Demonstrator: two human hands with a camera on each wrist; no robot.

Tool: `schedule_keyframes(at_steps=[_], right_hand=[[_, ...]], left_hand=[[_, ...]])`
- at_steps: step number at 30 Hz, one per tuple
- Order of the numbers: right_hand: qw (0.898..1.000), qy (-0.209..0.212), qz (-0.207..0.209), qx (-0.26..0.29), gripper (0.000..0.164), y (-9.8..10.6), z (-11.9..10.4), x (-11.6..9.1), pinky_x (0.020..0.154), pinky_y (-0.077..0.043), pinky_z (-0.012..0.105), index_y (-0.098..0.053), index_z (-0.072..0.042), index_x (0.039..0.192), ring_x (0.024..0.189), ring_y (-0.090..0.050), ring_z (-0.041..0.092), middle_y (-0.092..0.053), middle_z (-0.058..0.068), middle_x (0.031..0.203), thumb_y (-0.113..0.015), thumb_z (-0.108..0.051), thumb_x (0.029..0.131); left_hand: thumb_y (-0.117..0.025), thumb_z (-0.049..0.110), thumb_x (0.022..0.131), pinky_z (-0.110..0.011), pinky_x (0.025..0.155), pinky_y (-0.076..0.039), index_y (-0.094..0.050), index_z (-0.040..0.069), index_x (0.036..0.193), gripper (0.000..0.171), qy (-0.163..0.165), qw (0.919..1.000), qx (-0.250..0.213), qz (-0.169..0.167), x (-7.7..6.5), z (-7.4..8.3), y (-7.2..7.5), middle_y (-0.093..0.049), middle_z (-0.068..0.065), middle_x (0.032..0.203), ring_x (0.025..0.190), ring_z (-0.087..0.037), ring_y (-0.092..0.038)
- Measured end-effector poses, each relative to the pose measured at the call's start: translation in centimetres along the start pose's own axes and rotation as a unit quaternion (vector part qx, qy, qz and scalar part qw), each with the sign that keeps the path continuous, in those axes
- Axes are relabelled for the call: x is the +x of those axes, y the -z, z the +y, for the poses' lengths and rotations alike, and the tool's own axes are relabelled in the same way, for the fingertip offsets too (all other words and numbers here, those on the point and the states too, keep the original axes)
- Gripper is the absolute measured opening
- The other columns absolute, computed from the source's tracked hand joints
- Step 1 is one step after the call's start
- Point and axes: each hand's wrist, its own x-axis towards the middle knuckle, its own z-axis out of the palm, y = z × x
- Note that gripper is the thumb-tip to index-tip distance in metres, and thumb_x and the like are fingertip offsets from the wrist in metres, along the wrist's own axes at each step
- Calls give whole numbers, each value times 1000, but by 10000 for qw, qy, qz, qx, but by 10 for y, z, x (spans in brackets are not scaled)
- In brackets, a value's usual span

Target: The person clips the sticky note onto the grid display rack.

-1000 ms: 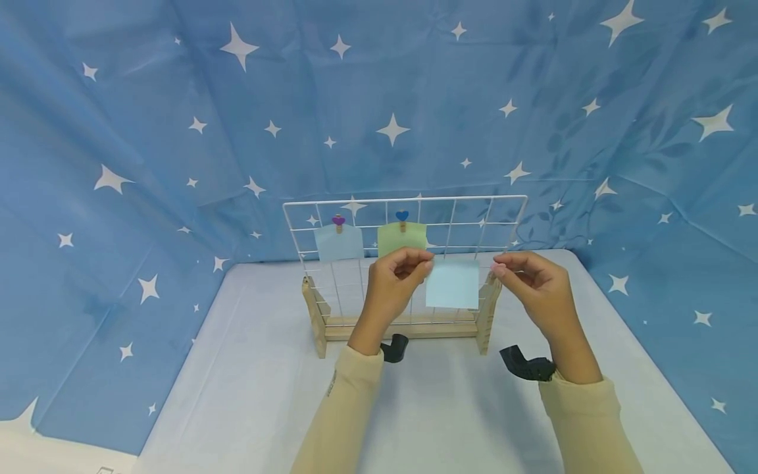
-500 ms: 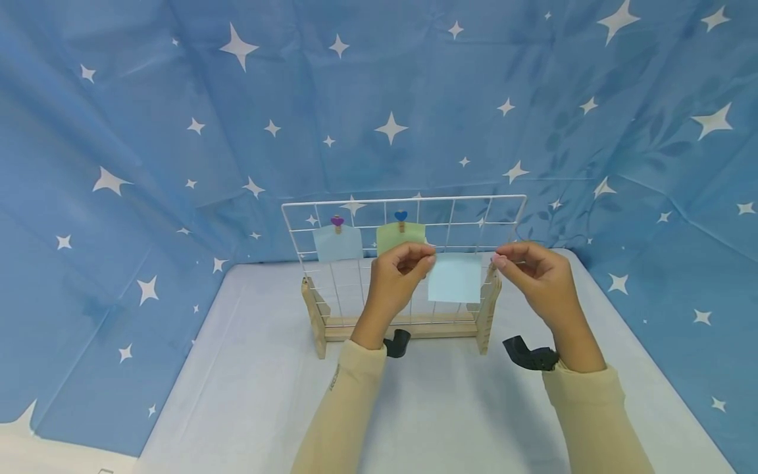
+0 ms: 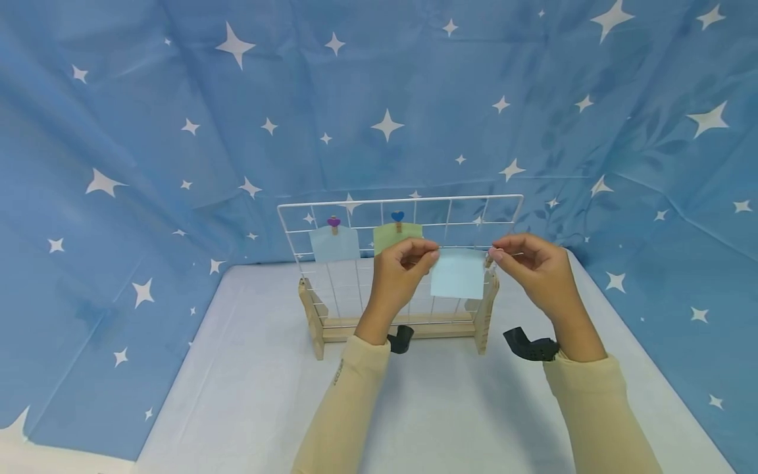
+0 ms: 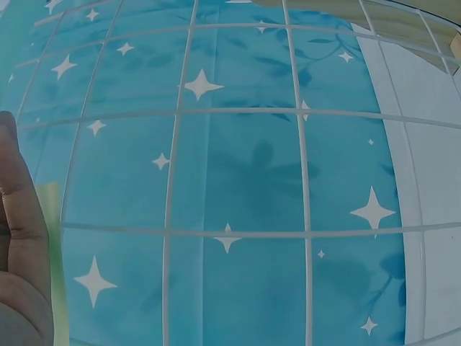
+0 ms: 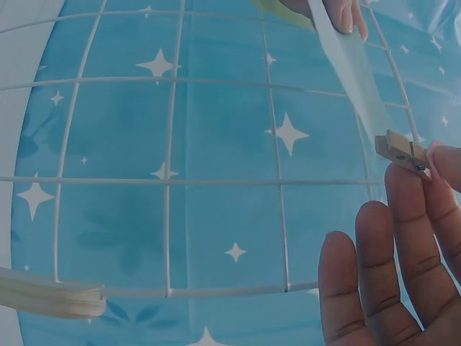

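Observation:
A square sheet of pale blue paper (image 3: 457,273) hangs from my left hand (image 3: 398,276), which pinches its upper left corner in front of the wire grid. Between thumb and forefinger my right hand (image 3: 535,273) pinches a small wooden clothespin (image 5: 402,150) with a pink decoration, its nose right at the paper's edge in the right wrist view. The other fingers of that hand are extended. In the left wrist view only part of the left hand (image 4: 23,238) shows, and the paper is out of sight.
A white wire grid (image 3: 403,201) stands in a wooden base (image 3: 414,329) on the white table (image 3: 254,395). On it hang a light blue sheet (image 3: 334,245) under a purple heart clip (image 3: 333,222) and a green sheet (image 3: 387,238) under a blue heart clip (image 3: 397,216).
Both hands have risen slightly towards the grid, carrying the pale blue paper up and a little to the right. The clothespin has come right to the paper's upper right corner.

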Motion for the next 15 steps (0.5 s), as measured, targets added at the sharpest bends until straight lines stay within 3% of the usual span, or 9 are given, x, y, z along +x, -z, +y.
schedule_keyframes(at_steps=[7, 15], right_hand=[[9998, 159, -103, 60, 13, 3, -4, 6, 88, -53, 10, -74, 11, 111, 95, -70, 0, -75, -19, 102, -72, 6, 99], [9997, 41, -229, 12, 14, 9, -9, 13, 89, -53, 11, -74, 11, 112, 94, -71, 1, -74, -22, 101, -73, 6, 99]], left_hand=[[-76, 12, 103, -28, 75, -63, -81, 3, 112, 14, 79, 9997, 17, 243, 3, 0, -4, -80, -11, 102, 84, -15, -75], [-76, 10, 103, -30, 74, -65, -80, 0, 114, 16, 168, 9994, -196, 221, 8, 4, -7, -79, -13, 108, 92, -20, -76]])
